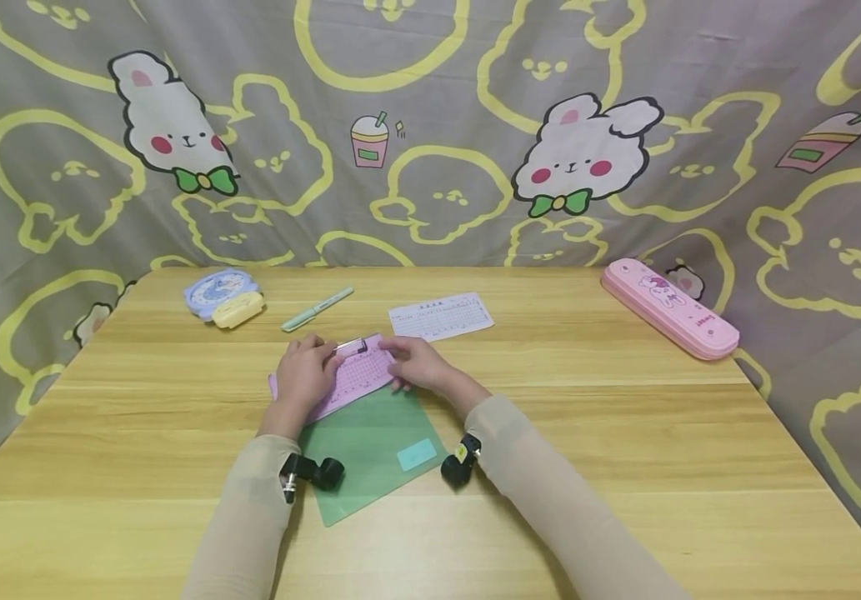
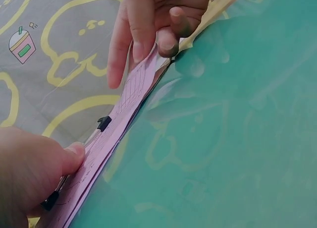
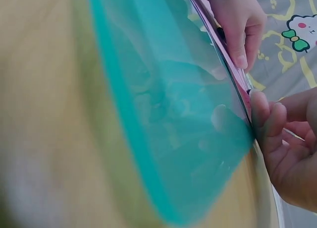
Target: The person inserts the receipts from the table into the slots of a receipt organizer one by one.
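A translucent green clip folder [image 1: 370,454] is tilted over the table, with a pale blue label [image 1: 417,455] on it. Purple gridded sheets [image 1: 358,372] lie along its top edge, under a metal clip with black ends [image 1: 352,347]. My left hand [image 1: 304,372] grips the left part of that edge, its thumb [image 2: 74,156] pressing at the clip. With my right hand [image 1: 422,367] I pinch the right end of the purple sheets between thumb and fingers, as the right wrist view shows at the folder's edge. The folder's back is hidden.
A white gridded sheet [image 1: 441,316] lies beyond the hands. A green pen [image 1: 317,309] and a blue and yellow clock-like item [image 1: 222,296] are at the back left. A pink pencil case [image 1: 670,308] rests at the back right. A patterned curtain [image 1: 445,108] hangs behind the wooden table [image 1: 625,467].
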A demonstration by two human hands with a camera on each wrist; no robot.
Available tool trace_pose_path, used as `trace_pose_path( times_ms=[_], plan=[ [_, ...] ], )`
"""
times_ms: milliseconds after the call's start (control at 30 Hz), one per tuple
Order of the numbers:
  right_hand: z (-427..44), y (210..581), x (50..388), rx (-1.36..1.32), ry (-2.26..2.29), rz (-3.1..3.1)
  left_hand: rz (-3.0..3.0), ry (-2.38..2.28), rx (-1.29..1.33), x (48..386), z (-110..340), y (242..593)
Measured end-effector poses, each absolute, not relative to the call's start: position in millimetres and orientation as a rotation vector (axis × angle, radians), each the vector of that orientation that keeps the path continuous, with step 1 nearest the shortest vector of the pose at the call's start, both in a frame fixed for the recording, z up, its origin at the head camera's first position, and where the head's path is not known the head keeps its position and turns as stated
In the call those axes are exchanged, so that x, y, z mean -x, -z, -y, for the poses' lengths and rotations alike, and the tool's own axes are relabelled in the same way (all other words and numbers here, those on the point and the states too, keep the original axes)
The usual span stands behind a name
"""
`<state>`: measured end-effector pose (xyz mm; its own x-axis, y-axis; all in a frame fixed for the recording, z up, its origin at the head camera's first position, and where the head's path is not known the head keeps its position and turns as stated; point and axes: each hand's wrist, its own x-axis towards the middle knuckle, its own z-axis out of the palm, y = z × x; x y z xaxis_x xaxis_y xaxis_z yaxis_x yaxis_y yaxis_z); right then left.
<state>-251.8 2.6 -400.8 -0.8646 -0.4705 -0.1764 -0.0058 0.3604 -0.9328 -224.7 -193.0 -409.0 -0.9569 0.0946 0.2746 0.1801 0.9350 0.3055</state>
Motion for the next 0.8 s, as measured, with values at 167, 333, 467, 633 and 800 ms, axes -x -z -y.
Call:
trace_pose_path(
  times_ms=[167,333,467,633,800],
  plan=[
    [-13,404,255,0.441,1.519,-2.215,2.841,0.498,0.189,225,193,409],
    [-30,404,255,0.477,1.544,-2.156,2.845,0.507,0.18,224,193,408],
    [-48,399,257,0.474,1.512,-2.169,2.841,0.521,0.185,224,192,408],
    [-74,391,270,0.488,1.448,-2.258,2.836,0.515,0.191,224,192,409],
    [-95,380,294,0.503,1.382,-2.462,2.839,0.515,0.179,223,193,408]
  ],
)
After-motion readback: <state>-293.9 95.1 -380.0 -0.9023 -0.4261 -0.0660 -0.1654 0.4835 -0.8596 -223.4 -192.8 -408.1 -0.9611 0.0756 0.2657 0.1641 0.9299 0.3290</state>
